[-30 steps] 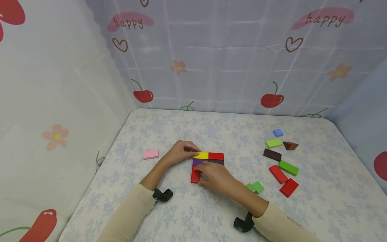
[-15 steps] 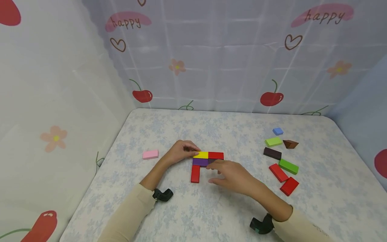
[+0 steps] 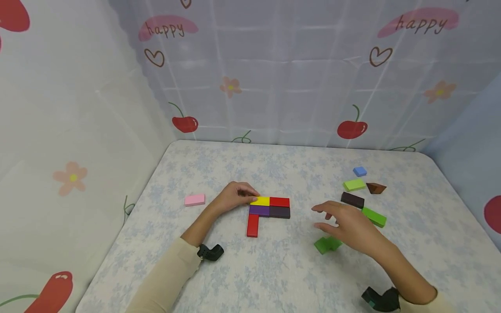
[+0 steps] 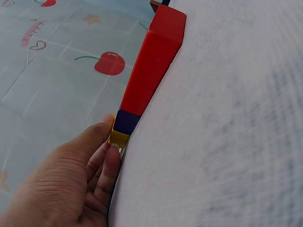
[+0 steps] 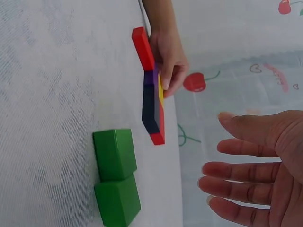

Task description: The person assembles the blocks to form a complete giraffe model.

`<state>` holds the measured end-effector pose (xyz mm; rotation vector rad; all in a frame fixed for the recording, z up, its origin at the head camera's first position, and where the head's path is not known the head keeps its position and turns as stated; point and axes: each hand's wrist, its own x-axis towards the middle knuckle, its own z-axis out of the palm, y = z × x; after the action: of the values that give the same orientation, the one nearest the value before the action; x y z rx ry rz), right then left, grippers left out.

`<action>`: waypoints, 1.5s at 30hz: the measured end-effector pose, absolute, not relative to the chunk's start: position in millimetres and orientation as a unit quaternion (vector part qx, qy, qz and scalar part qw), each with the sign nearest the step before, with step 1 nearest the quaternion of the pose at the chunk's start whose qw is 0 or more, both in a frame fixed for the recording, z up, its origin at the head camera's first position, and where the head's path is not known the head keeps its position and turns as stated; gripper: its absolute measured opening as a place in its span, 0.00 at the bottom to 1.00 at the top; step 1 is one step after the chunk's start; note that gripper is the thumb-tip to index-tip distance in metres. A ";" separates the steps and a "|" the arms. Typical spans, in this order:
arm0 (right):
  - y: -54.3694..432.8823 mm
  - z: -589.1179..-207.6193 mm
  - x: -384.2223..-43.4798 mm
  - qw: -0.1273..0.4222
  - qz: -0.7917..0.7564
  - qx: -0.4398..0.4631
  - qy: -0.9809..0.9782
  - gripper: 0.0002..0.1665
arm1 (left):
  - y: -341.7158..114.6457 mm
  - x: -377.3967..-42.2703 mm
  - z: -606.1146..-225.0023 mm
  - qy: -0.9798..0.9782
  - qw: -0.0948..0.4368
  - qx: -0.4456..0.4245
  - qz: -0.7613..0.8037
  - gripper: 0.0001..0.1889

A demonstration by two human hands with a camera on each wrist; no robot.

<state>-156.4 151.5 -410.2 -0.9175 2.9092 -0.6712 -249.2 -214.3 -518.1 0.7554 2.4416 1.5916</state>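
Note:
My left hand (image 3: 233, 196) pinches the left end of a yellow block (image 3: 263, 201). A red block (image 3: 279, 202) lies end to end with the yellow one. Along their near side run a purple block (image 3: 259, 210) and a dark block (image 3: 279, 212). From the purple block, a second red block (image 3: 252, 226) extends toward me. To the right, my right hand (image 3: 349, 224) hovers with spread fingers and holds nothing. Two green blocks (image 5: 115, 156), touching each other, lie near it in the right wrist view; part of that pair is hidden by the hand in the head view.
A pink block (image 3: 195, 200) lies left of my left hand. Behind and beside my right hand are a blue block (image 3: 360, 171), a light green block (image 3: 354, 185), a brown triangular block (image 3: 376, 188), a dark brown block (image 3: 352, 200) and a long green block (image 3: 374, 217).
My right hand has let go of the near red block and moved right, over the loose blocks. It now hides the two loose red blocks there. The left hand stays put.

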 end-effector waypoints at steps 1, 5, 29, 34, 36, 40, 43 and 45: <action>156.7 -410.2 -156.9 0.005 -0.218 -0.292 0.931 0.24 | -214.5 -249.3 -517.9 0.810 0.066 0.250 0.527 0.07; 175.6 -411.4 -158.0 -0.001 -0.223 -0.269 0.937 0.23 | -215.2 -249.2 -517.9 0.811 0.069 0.247 0.525 0.07; 257.4 -441.3 -152.1 0.007 -0.190 -0.150 0.970 0.28 | -214.9 -250.1 -518.2 0.817 0.071 0.244 0.518 0.07; 264.9 -449.3 -147.2 0.012 -0.177 -0.126 0.976 0.31 | -214.8 -250.0 -517.3 0.814 0.072 0.243 0.523 0.07; 266.8 -450.3 -146.6 0.029 -0.171 -0.114 0.978 0.33 | -214.7 -250.1 -516.7 0.812 0.074 0.242 0.526 0.07; 269.0 -450.8 -145.0 0.063 -0.166 -0.094 0.980 0.33 | -214.5 -249.7 -516.2 0.809 0.076 0.242 0.530 0.07; 268.9 -451.4 -141.5 0.066 -0.163 -0.089 0.980 0.38 | -214.6 -249.6 -516.7 0.810 0.075 0.242 0.528 0.07; 268.2 -451.7 -138.9 0.064 -0.159 -0.089 0.981 0.42 | -214.7 -249.6 -516.9 0.811 0.075 0.243 0.527 0.07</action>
<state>-138.9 268.2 -451.7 -0.2695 2.9624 -0.4812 -249.6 -214.7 -516.9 0.7278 2.4325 1.5823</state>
